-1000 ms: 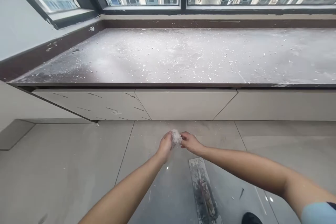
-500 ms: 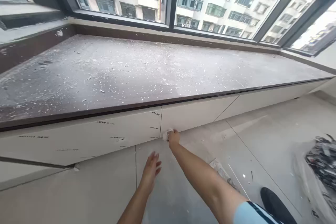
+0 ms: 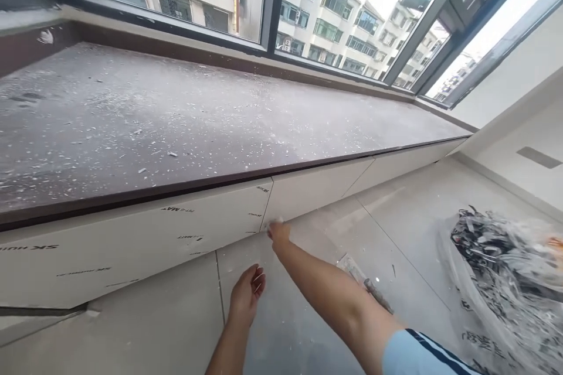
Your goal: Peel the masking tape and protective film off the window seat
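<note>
A person's right hand [image 3: 278, 233], at centre frame, pressed a small white wad [image 3: 276, 222], pinched in its fingertips, against the foot of the vertical joint [image 3: 266, 209] between two white panels under the dusty sill [image 3: 176, 123]; the left hand [image 3: 246, 299], lower centre, hovered loosely curled and held nothing; a trowel [image 3: 365, 284] lay on the floor behind; the joint's upper length looked untouched, so the work seemed barely begun.

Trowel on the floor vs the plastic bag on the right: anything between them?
Head view: only bare floor tile between the trowel and the plastic bag, with a tile joint and a few white specks plus one small dark sliver.
</note>
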{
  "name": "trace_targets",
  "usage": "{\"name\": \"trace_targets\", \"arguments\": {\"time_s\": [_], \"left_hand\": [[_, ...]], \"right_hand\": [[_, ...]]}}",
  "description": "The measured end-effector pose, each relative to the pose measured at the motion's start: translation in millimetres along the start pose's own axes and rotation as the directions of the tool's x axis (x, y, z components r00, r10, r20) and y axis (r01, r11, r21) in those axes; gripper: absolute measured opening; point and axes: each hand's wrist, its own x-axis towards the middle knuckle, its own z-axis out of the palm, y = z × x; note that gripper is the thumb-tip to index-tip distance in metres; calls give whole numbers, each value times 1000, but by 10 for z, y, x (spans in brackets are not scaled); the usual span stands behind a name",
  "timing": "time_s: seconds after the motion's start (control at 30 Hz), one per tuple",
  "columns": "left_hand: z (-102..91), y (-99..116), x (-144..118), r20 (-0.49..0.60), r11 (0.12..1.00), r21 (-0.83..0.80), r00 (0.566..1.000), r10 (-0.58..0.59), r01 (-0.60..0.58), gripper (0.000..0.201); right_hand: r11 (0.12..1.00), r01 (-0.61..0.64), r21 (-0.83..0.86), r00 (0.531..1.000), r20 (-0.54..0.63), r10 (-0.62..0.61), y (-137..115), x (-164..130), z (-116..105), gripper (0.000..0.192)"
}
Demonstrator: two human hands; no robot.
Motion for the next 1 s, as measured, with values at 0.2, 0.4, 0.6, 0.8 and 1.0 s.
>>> {"name": "trace_targets", "arguments": {"time_s": [0.2, 0.4, 0.6, 0.8, 1.0], "left_hand": [[-202, 134, -80, -55, 998, -58, 998, 13, -16, 17], [-212, 115, -179, 49, 997, -64, 997, 52, -49, 29], [-181, 164, -169, -126, 965, -36, 959, 253, -260, 36], [-355, 380, -277, -169, 951, -45, 940, 296, -307, 26], [-427, 443, -378, -123, 957, 76, 949, 289, -282, 27]], "right_hand": [[823, 567, -43, 721, 509, -470, 276, -507, 38, 18], [741, 596, -309, 732, 589, -342, 683, -747, -183, 42], [972, 230, -40, 830, 529, -174, 541, -656, -277, 26], [896, 81, 436, 923, 307, -233, -140, -743, -485, 20], [721, -244, 648, 807, 548, -220, -1100, -981, -661, 20]]}}
